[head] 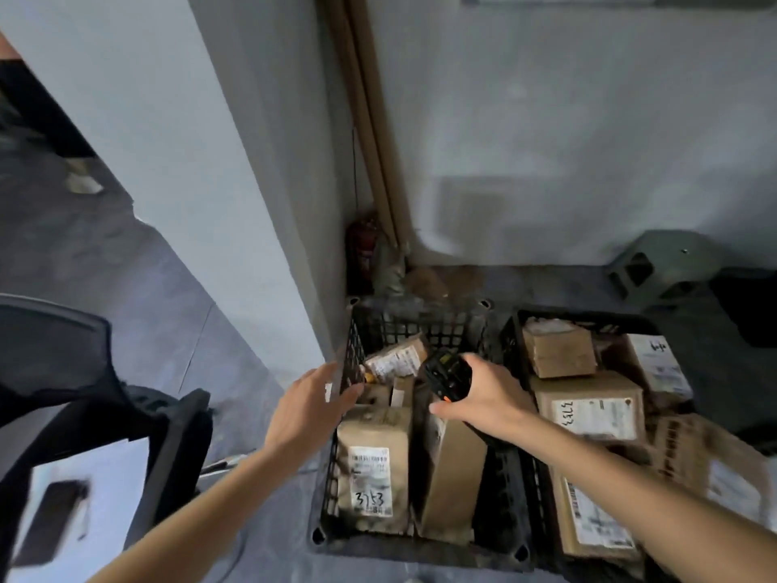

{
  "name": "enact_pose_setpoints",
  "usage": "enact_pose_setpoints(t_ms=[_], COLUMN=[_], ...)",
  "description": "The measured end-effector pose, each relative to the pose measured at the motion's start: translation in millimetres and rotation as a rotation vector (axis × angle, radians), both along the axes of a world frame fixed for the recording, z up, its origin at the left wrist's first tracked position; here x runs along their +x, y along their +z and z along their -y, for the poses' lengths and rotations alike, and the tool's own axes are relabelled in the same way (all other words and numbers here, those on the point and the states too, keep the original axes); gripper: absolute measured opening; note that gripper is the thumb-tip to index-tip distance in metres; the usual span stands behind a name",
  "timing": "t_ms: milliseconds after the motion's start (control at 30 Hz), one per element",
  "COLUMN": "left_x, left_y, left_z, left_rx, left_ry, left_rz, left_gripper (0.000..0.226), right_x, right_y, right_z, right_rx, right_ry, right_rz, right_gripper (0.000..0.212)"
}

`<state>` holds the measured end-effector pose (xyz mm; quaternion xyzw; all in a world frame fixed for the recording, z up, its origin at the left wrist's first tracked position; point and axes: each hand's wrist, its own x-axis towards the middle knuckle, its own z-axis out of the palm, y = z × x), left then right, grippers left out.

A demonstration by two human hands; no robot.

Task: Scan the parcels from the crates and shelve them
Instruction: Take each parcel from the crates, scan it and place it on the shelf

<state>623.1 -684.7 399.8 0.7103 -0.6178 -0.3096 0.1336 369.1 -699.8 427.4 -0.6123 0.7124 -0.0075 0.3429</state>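
Head view: I note right hand (483,397) with fingers curled round scanner (447,374) over left crate (357,342). Left hand (313,397) fingers straight, loosely together, tips at crate's rim. Parcel "3753" (374,464) lies just below those fingertips; more parcels fill right crate (515,330).

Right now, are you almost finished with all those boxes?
Not nearly. Nothing here looks shelved; no shelf is in view. The right hand holds the scanner over the left crate, and the left hand reaches toward a parcel marked 3753. Several parcels sit in that crate, and the right crate is full too.
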Motion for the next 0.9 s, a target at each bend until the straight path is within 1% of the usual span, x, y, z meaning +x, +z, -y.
enact_pose_setpoints(t_ms=[67, 167, 300, 533, 667, 800, 833, 900], left_x=[4, 9, 9, 12, 8, 3, 2, 2], left_y=[-40, -78, -113, -130, -134, -139, -140, -142], left_z=[-2, -8, -19, -23, -25, -22, -21, -19], left_rx=[0.063, 0.124, 0.165, 0.074, 0.053, 0.062, 0.065, 0.072], left_ry=[-0.013, -0.019, -0.036, -0.041, -0.047, 0.04, 0.064, 0.128], left_rz=[0.024, 0.04, 0.046, 0.08, 0.132, 0.048, 0.019, -0.079], left_gripper=[0.061, 0.062, 0.059, 0.046, 0.051, 0.049, 0.047, 0.042], right_x=[6, 13, 22, 31, 35, 35, 34, 32], right_y=[-42, -84, -124, -153, -161, -169, -172, -173], right_z=[-1, -11, -21, -33, -36, -37, -38, -38], right_rx=[0.063, 0.099, 0.11, 0.111, 0.106, 0.143, 0.146, 0.132], right_ry=[0.01, 0.001, -0.009, -0.051, -0.097, -0.13, -0.15, -0.198], right_rz=[0.003, 0.012, 0.022, 0.103, 0.174, 0.278, 0.308, 0.354], right_gripper=[0.094, 0.098, 0.078, 0.079, 0.083, 0.082, 0.077, 0.062])
